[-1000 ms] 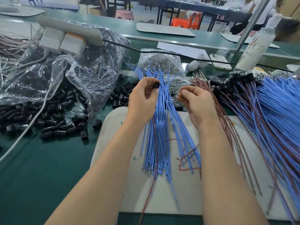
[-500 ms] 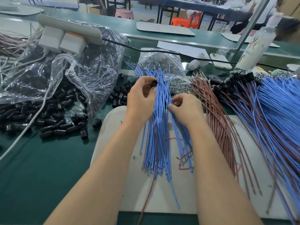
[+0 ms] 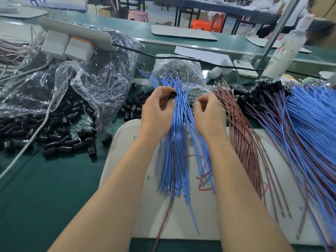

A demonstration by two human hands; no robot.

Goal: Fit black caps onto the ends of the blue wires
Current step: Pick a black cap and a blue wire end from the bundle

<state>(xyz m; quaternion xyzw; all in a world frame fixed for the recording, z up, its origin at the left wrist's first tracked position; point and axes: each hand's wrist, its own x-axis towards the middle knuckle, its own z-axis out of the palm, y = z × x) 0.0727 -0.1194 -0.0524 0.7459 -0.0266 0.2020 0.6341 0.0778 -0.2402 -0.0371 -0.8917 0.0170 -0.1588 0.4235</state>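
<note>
Board (image 3: 123, 142), white with some red pen marks, lies on the green table (image 3: 45, 188). On the middle of the board lie the blue wires (image 3: 179, 142) in a loose bundle. Their near ends rest on the board and their far ends, with small metal tips, reach past its far edge. The left hand (image 3: 156, 115) is above the far edge of the board, at the left side of the bundle. Its thumb and fingers are curled and pinch one black cap (image 3: 172, 95), which is right against the wires. The right hand (image 3: 209, 115) is above the same edge, at the right side of the bundle. Its fingers are curled inward close to the wires, but I cannot tell whether they pinch a wire. Left of the board many loose caps (image 3: 54, 140) lie on the table, and some of them are under a clear bag (image 3: 94, 84). On the right part of the board lie brown wires (image 3: 241, 135). Further right, across the right edge of the board, is a big heap of capped wires (image 3: 269, 91), blue and brown together. Beyond the far edge of the board are a small bag (image 3: 179, 70), a phone (image 3: 245, 69) and a white bottle (image 3: 283, 51).
</note>
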